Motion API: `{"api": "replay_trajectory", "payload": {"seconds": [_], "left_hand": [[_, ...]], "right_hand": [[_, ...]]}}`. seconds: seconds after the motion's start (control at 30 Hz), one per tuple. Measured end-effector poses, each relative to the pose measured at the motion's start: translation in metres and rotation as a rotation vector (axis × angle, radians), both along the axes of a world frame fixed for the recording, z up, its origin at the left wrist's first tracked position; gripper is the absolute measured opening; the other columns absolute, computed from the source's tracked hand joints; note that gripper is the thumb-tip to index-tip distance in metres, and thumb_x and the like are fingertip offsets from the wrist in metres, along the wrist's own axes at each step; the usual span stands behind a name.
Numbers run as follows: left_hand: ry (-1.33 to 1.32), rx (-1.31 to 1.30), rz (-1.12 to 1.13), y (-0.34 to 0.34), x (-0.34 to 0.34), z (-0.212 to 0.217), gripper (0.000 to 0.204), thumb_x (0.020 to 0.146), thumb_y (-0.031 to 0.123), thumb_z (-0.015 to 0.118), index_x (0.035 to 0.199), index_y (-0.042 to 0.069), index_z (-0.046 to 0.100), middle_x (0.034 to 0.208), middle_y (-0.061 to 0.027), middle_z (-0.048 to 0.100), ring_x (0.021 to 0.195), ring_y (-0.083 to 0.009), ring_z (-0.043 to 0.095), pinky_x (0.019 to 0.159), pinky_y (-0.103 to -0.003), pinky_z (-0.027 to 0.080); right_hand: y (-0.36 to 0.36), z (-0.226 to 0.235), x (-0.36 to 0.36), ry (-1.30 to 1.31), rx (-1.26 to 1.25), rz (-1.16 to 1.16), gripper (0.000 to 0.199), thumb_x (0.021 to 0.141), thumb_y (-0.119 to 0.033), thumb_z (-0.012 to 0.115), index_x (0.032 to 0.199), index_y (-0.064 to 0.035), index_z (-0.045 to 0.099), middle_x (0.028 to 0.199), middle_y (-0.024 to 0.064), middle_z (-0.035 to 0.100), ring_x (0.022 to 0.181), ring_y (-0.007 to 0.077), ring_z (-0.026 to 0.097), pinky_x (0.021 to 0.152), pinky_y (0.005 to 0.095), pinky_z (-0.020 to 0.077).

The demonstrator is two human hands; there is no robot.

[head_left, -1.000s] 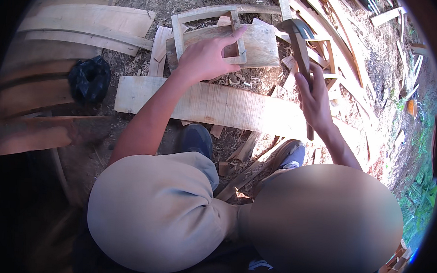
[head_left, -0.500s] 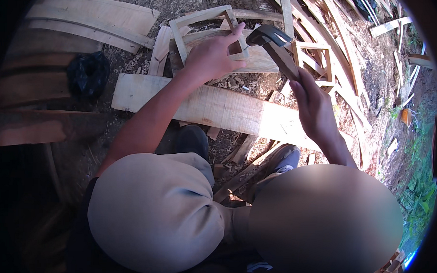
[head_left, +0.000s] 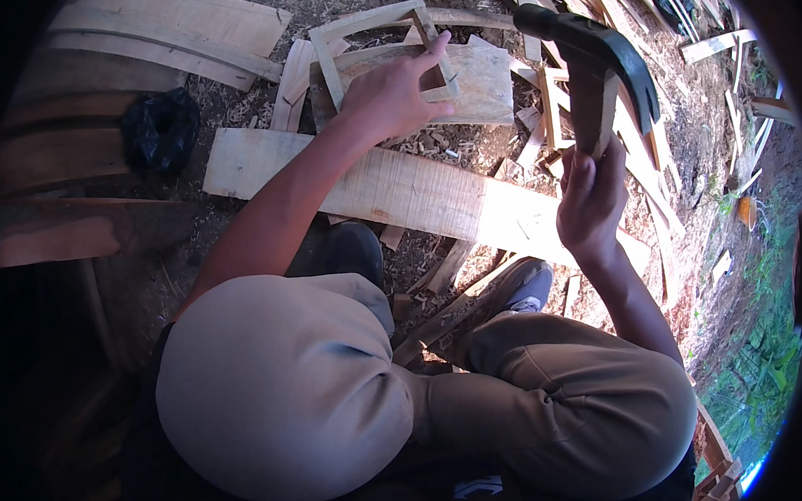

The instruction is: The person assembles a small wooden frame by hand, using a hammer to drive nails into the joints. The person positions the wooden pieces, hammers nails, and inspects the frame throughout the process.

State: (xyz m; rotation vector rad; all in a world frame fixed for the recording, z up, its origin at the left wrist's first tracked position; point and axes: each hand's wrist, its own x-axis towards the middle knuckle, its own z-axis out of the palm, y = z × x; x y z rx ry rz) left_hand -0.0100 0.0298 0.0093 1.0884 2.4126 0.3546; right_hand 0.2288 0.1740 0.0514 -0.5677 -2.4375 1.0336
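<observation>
Plank (head_left: 429,198): reference piece, running left to right.
Board (head_left: 482,85): beyond the plank, roughly parallel to it.
Frame (head_left: 367,19): four-sided, wooden, beyond the plank and over the board; best kept steady and well supported.
Hammer (head_left: 592,89): raised, head higher than the plank's right half; control calls for a firm wrist.
Right hand (head_left: 591,200): closed around the hammer's handle.
Left hand (head_left: 393,96): beyond the plank, holding the frame, thumb and forefinger spread; fingertips should stay clear of the hammer's head.
</observation>
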Motion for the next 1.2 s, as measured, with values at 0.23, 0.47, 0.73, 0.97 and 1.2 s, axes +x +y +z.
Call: {"api": "replay_trajectory", "payload": {"seconds": [0.23, 0.47, 0.73, 0.97, 1.2], "left_hand": [[0.111, 0.104, 0.006, -0.002, -0.001, -0.014, 0.099, 0.082, 0.052, 0.081, 0.162, 0.042, 0.024, 0.09, -0.0049, 0.065, 0.086, -0.0208, 0.068, 0.08, -0.038, 0.055], [-0.05, -0.004, 0.021, 0.003, 0.002, 0.004, 0.095, 0.086, 0.054, 0.076, 0.162, 0.041, 0.022, 0.135, -0.0159, 0.064, 0.124, -0.0352, 0.064, 0.105, -0.048, 0.053], [-0.021, -0.021, 0.022, -0.001, 0.001, 0.004, 0.094, 0.086, 0.052, 0.077, 0.162, 0.041, 0.022, 0.135, -0.0148, 0.065, 0.122, -0.0345, 0.065, 0.103, -0.049, 0.054], [0.103, 0.092, 0.004, -0.002, 0.0, -0.007, 0.098, 0.084, 0.052, 0.08, 0.162, 0.045, 0.021, 0.084, -0.0036, 0.063, 0.082, -0.0193, 0.067, 0.078, -0.037, 0.055], [-0.043, -0.046, 0.028, 0.006, 0.002, 0.008, 0.094, 0.085, 0.053, 0.078, 0.161, 0.043, 0.023, 0.139, -0.0145, 0.063, 0.124, -0.0347, 0.064, 0.104, -0.048, 0.054]], "right_hand": [[-0.004, 0.016, -0.013, -0.202, -0.051, 0.052, 0.03, 0.107, -0.019, 0.054, 0.133, -0.0048, 0.051, 0.083, 0.0248, 0.068, 0.073, 0.0432, 0.07, 0.062, 0.0479, 0.0509], [0.003, 0.005, -0.018, -0.279, -0.017, 0.122, 0.034, 0.106, -0.021, 0.055, 0.135, -0.0044, 0.048, 0.089, 0.0279, 0.069, 0.082, 0.0501, 0.068, 0.066, 0.0523, 0.0511], [0.003, 0.013, -0.018, -0.147, -0.204, -0.041, 0.034, 0.111, -0.032, 0.046, 0.129, -0.0039, 0.051, 0.083, 0.0196, 0.064, 0.073, 0.0293, 0.068, 0.066, 0.0414, 0.0495], [0.014, 0.004, -0.019, -0.116, -0.406, -0.091, 0.04, 0.112, -0.039, 0.042, 0.12, -0.0025, 0.054, 0.07, 0.0022, 0.053, 0.058, 0.0091, 0.053, 0.053, 0.03, 0.042], [0.007, -0.005, -0.012, -0.238, -0.19, 0.007, 0.028, 0.107, -0.022, 0.055, 0.129, -0.0048, 0.055, 0.085, 0.0209, 0.068, 0.068, 0.0328, 0.07, 0.062, 0.0429, 0.0512]]}}
